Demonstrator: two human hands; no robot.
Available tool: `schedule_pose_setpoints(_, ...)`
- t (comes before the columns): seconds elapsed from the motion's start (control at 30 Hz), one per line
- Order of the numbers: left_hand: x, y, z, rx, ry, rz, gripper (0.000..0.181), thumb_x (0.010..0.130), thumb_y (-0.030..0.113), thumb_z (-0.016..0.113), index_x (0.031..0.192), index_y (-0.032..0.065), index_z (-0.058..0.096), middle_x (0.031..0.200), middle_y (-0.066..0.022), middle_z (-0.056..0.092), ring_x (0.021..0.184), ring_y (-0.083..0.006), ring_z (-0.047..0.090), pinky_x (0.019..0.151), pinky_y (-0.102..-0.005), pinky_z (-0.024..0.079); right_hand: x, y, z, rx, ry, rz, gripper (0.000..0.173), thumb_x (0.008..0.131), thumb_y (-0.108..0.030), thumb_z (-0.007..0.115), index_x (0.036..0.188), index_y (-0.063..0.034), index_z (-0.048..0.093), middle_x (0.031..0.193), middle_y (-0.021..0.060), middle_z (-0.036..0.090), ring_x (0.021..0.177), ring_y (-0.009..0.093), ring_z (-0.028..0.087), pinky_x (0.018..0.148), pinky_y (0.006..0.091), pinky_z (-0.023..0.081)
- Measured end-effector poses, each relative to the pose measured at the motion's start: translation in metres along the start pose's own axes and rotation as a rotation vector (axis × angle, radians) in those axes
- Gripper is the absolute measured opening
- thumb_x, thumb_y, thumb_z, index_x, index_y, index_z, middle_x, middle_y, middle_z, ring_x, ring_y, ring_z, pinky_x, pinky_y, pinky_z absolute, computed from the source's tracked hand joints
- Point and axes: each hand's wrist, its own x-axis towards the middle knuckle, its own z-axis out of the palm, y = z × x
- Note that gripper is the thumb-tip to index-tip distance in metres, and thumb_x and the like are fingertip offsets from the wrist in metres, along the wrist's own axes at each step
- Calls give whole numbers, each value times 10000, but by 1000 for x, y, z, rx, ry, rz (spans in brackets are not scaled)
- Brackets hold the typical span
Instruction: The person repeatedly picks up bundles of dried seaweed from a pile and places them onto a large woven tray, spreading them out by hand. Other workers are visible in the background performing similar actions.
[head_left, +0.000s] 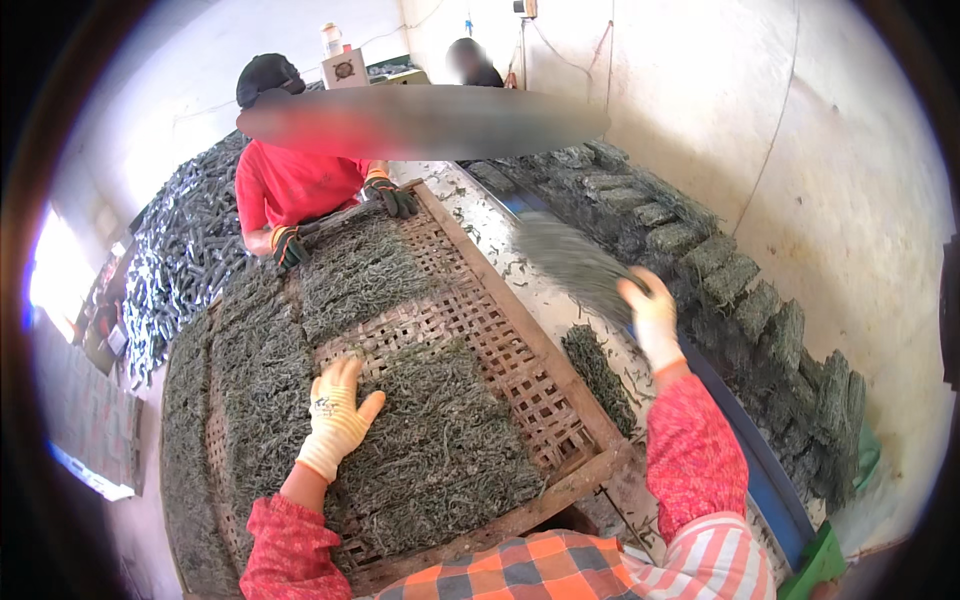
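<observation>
My left hand (337, 416), in a pale knit work glove, is spread with its fingers apart, on or just above a dark green slab of stringy dried plant material (442, 450). That slab lies on a wood-framed woven lattice tray (532, 390). My right hand (652, 311), gloved alike, grips a motion-blurred dark green slab (574, 262) by its near end, over the pale table strip right of the tray. Below it on that strip lies a smaller dark green piece (598, 375). More slabs (367, 277) cover the tray's far and left parts.
Across the tray stands a co-worker in red (292, 184), dark-gloved hands (390, 195) at its far edge. Stacked slabs (720, 277) line the right wall behind a blue rail (750, 450). A heap of dark, shiny packets (180, 247) rises at left. Another person (480, 67) is farther back.
</observation>
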Motion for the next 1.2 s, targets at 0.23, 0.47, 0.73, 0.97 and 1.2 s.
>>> schedule_pose_setpoints(0.23, 4, 10, -48, -36, -81, -84, 524, 806, 481, 631, 1038, 11, 634, 1115, -176, 592, 1087, -352, 529, 955, -486, 376, -41, 101, -92, -359, -82, 275, 441, 821, -283, 646, 1074, 77, 662, 1078, 218, 672, 1001, 297, 619, 925, 375, 450)
schedule_pose_setpoints(0.47, -1, 32, -100, -1, -231, -200, 465, 808, 478, 652, 977, 47, 612, 932, -140, 640, 962, -330, 611, 895, -443, 461, -27, -85, 69, -111, -444, -266, 715, 779, -305, 755, 1367, -61, 428, 1390, 202, 424, 1265, 347, 437, 1048, 440, 375)
schedule_pose_setpoints(0.73, -90, 80, -122, -122, -177, 217, 435, 835, 506, 596, 835, 72, 564, 891, -92, 576, 882, -304, 578, 758, -420, 469, -122, -185, 102, -91, -1099, -28, 647, 744, -485, 735, 1158, -19, 563, 1143, 128, 578, 1063, 268, 554, 926, 365, 450)
schedule_pose_setpoints(0.97, -103, 72, -113, -210, 79, 233, 480, 812, 456, 658, 1081, 70, 565, 1103, -122, 550, 1033, -336, 533, 899, -459, 419, -97, -151, 9, 84, -229, 49, 514, 746, -214, 742, 1188, -27, 560, 1144, 189, 564, 1055, 293, 549, 936, 417, 427)
schedule_pose_setpoints(1.2, -112, 67, -101, -19, -208, -64, 726, 811, 558, 621, 1275, 27, 449, 1262, -181, 472, 1186, -368, 440, 1000, -502, 344, -144, 41, -187, -104, 142, 386, 488, 916, -280, 588, 1201, 115, 553, 1186, 227, 601, 1044, 300, 559, 951, 360, 421)
